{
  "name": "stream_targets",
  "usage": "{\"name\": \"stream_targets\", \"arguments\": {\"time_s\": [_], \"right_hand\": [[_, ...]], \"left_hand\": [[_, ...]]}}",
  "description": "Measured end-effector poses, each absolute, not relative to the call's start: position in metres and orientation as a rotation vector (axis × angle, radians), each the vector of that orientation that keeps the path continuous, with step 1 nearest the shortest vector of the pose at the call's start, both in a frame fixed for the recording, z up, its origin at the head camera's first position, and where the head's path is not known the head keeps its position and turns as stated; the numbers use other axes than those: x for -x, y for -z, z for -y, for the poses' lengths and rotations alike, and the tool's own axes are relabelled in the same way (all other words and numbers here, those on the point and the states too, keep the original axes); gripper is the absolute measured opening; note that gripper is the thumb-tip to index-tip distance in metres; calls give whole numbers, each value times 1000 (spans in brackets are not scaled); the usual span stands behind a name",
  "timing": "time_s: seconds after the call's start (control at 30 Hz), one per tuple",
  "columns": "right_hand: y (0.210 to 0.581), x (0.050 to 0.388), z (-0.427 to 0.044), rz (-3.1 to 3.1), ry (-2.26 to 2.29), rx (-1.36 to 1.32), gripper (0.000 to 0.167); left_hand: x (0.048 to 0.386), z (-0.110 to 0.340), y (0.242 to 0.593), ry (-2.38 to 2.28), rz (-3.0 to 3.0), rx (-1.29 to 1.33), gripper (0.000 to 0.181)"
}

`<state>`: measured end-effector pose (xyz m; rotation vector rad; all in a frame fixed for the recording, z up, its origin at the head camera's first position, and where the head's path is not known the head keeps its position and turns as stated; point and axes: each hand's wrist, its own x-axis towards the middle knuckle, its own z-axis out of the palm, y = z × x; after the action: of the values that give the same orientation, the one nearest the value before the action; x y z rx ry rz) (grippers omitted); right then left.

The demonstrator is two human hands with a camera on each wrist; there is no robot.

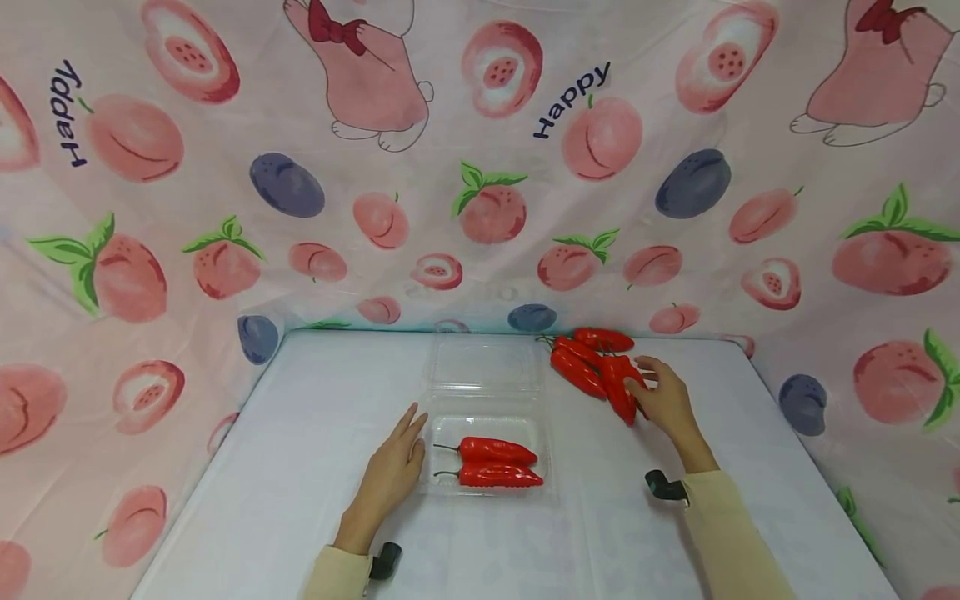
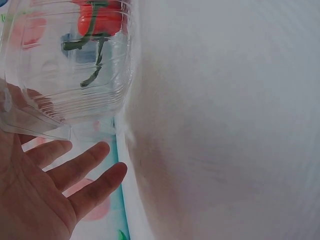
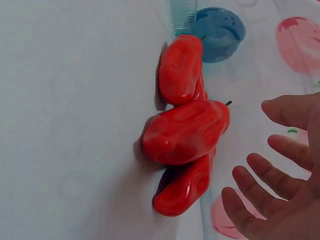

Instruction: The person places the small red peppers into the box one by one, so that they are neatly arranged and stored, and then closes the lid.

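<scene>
Two red peppers, an upper one and a lower one, lie side by side in a clear plastic box, stems to the left. Its clear lid is folded back behind it. My left hand is at the box's left edge, fingers extended; in the left wrist view the box wall covers part of that hand. At the back right, several red peppers lie heaped. My right hand is beside the nearest pepper, fingers spread and holding nothing.
A white tabletop lies under everything. Behind and beside it hangs a fruit-patterned cloth. A dark device sits at the left wrist and another dark device at the right wrist.
</scene>
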<state>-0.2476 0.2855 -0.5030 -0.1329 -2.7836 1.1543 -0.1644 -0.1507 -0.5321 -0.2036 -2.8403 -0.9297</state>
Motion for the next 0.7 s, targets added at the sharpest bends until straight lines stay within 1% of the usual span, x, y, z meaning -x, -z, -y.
{"name": "stream_targets", "arguments": {"time_s": [0.7], "right_hand": [[527,273,-304,2906,-1218,337,63]], "left_hand": [[164,151,530,941,2843,201,44]]}}
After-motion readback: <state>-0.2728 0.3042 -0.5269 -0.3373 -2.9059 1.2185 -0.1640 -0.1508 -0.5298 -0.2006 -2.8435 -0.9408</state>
